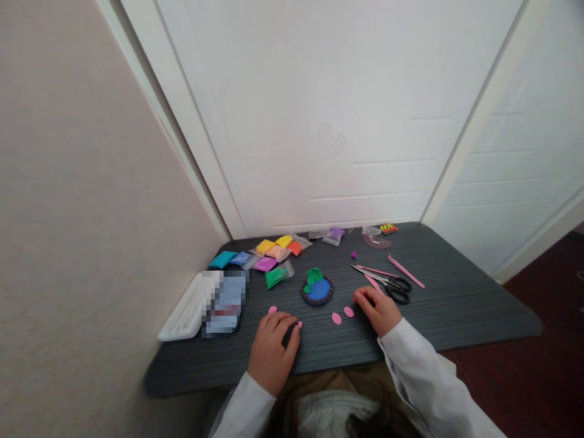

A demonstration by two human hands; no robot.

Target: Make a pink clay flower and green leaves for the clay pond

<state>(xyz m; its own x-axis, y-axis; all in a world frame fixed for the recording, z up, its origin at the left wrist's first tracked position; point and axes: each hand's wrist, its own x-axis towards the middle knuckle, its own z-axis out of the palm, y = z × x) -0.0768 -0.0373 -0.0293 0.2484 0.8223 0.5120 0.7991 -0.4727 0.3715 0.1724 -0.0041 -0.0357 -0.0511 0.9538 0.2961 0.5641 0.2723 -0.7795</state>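
Observation:
My left hand rests on the dark table with its fingers curled over a small pink clay bit. Another pink bit lies just above its fingers. My right hand lies fingers-down and curled at the table's middle, touching a pink stick. Two flat pink clay petals sit between my hands. Above them stands a round blue clay disc with a dark beaded rim and green leaves on top.
Several coloured clay packets lie at the back left. A white tray and a blurred flat item sit at the left edge. Black scissors and pink modelling tools lie right of the disc. White doors rise behind the table.

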